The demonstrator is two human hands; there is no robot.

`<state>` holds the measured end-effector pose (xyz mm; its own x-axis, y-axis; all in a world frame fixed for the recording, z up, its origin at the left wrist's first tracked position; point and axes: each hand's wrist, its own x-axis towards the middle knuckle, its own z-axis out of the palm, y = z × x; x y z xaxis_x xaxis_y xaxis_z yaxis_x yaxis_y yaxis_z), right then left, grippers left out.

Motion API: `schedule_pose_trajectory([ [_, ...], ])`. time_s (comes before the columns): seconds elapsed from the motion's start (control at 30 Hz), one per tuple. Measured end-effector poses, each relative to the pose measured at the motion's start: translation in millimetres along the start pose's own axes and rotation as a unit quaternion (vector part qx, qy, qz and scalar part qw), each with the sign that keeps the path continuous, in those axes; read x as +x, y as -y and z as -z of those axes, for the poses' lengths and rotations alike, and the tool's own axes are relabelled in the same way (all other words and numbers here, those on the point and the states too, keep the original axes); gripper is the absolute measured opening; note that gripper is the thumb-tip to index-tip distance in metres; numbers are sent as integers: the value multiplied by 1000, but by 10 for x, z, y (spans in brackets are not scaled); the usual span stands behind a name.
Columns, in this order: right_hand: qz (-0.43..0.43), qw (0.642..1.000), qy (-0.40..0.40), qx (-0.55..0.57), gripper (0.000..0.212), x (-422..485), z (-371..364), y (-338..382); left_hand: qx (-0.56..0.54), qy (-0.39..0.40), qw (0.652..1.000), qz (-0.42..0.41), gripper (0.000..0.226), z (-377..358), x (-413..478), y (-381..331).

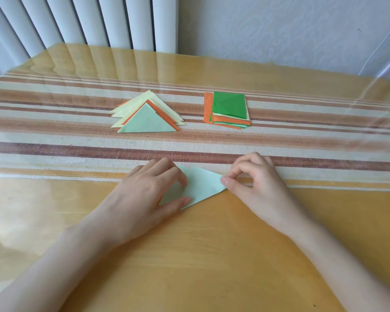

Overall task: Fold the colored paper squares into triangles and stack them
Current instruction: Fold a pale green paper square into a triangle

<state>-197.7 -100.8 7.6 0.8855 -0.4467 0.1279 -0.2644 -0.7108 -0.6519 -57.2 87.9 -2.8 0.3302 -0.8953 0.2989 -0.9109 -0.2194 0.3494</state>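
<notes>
A pale green paper [200,185], folded into a triangle, lies on the table in front of me. My left hand [149,192] rests flat on its left part, fingers spread, thumb along the lower edge. The thumb and forefinger of my right hand [254,179] pinch its right corner. Farther back on the left lies a stack of folded triangles [148,117], pale yellow and orange with a pale green one on top. To the right of it sits a pile of unfolded squares [229,110], orange and pale sheets under a dark green top sheet.
The wooden table [212,255] has a glossy clear cover and a striped cloth runner [77,143] across its middle. A white radiator [88,21] and a pale wall stand behind the far edge.
</notes>
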Motion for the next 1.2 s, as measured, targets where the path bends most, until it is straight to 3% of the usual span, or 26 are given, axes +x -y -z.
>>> schedule_pose_trajectory([
  [0.1, 11, 1000, -15, 24, 20, -151, 105, -120, -54, -50, 996, 54, 39, -65, -4, -118],
  [0.23, 39, 999, -20, 23, 5, -216, 86, -191, -86, -65, 992, 70, 22, -136, 41, -174],
  [0.4, 16, 998, -47, 33, 32, -206, 27, -122, -42, -113, 990, 71, 35, -170, 71, -194],
  [0.5, 8, 998, -68, -12, 29, -185, -55, -109, -74, -107, 983, 131, 30, -206, 106, -212],
  [0.6, 33, 993, -99, -52, 32, -160, -113, -91, -37, -109, 981, 156, 33, -260, 138, -217],
  [1.03, 44, 986, -118, -111, 34, -172, -166, -95, 33, -113, 978, 173, 38, -255, 116, -243],
  [1.2, 52, 983, -130, -117, 36, -153, -187, -114, 63, -90, 990, 88, 24, -228, 139, -223],
])
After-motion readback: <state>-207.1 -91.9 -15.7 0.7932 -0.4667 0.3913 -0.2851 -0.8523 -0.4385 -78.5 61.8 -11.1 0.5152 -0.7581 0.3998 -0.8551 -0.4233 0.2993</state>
